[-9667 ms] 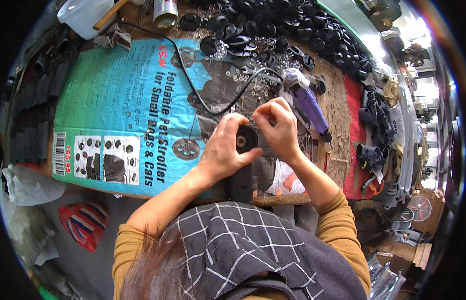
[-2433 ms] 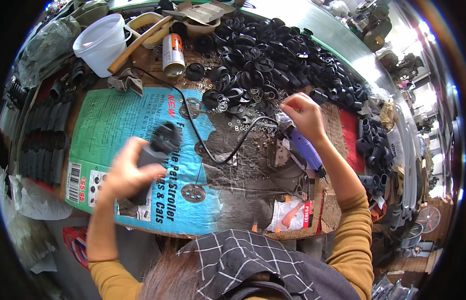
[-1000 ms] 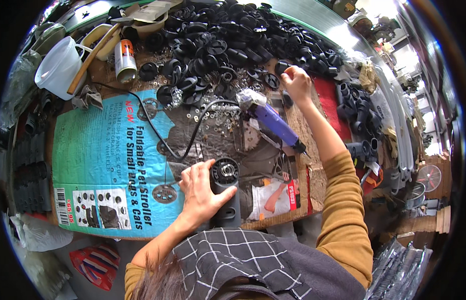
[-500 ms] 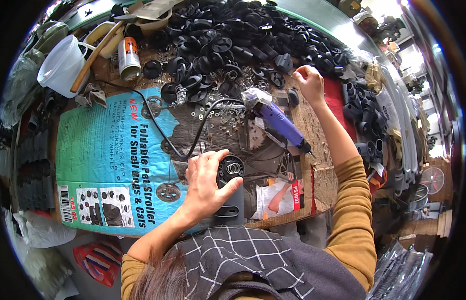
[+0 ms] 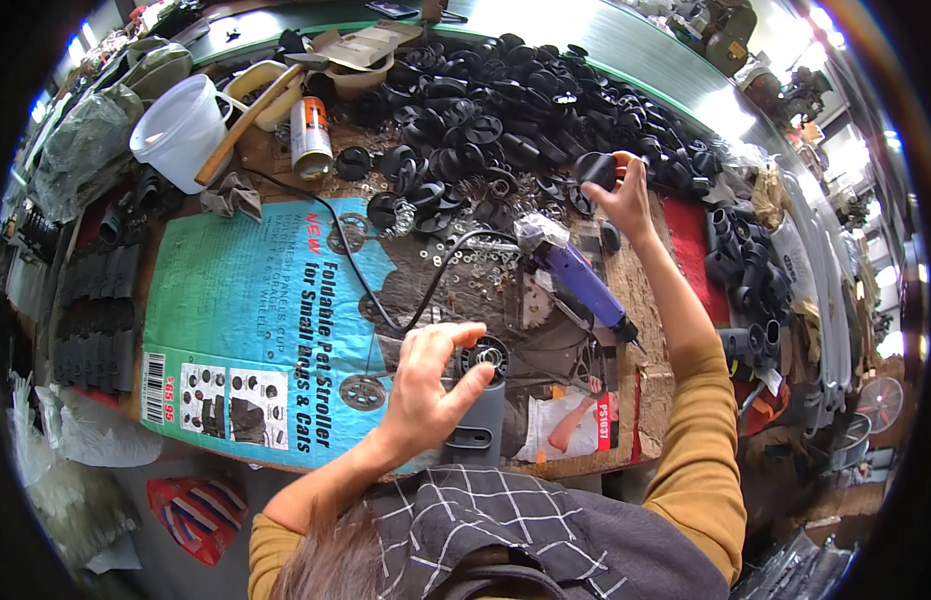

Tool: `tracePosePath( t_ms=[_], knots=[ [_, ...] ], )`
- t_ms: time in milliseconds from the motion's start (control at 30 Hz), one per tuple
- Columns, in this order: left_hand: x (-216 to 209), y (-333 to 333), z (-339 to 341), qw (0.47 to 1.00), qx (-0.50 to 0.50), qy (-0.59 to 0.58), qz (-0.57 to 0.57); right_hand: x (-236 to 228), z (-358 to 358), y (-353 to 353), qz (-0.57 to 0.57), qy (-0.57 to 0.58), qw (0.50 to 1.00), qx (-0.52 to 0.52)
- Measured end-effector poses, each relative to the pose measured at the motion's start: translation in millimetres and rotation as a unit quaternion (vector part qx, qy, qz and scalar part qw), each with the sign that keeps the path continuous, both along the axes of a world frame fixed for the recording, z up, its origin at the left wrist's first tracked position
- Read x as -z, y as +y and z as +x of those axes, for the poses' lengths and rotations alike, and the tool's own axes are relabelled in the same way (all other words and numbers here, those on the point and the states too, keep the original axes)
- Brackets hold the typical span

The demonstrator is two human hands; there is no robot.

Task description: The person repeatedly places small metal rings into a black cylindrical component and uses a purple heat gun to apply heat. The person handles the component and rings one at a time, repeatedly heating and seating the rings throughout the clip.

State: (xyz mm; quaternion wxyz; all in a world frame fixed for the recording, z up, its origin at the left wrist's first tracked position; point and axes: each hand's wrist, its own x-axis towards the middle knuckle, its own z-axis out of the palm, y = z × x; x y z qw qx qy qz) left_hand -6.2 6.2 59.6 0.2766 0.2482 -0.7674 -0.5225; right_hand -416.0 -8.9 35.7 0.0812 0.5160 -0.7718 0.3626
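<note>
Grey plastic housing [image 5: 482, 425] at six o'clock, by the near edge of the tabletop [image 5: 647, 268], spring [image 5: 489, 358] seated in its round end. Your left hand [image 5: 432, 385] clasps that end, thumb and fingers curved; right hand [image 5: 625, 195] pinches a black cap [image 5: 595, 172], one o'clock. Tilting could spill the spring.

Our left hand [image 5: 430, 390] is half-curled to the left of the purple screwdriver [image 5: 587, 287] and nearer us; our right arm [image 5: 680, 295] is outstretched, the right hand [image 5: 625, 195] bent in a pinching grip beyond the screwdriver.
</note>
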Motion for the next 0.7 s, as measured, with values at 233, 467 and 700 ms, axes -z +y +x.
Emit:
tracePosePath(
  t_ms=[233, 467, 700],
  knots=[
    [-1, 9, -39, 0.945, 0.053, 0.116, 0.302, -43, 201, 123, 0.014, -0.162, 0.936, -0.311],
    [11, 12, 1, 0.979, 0.052, 0.068, 0.186, -45, 221, 166, 0.022, -0.136, 0.96, -0.245],
    [49, -8, 8, 0.98, 0.06, -0.156, -0.109, -8, 204, 167, 0.148, -0.162, 0.971, -0.098]
  ],
)
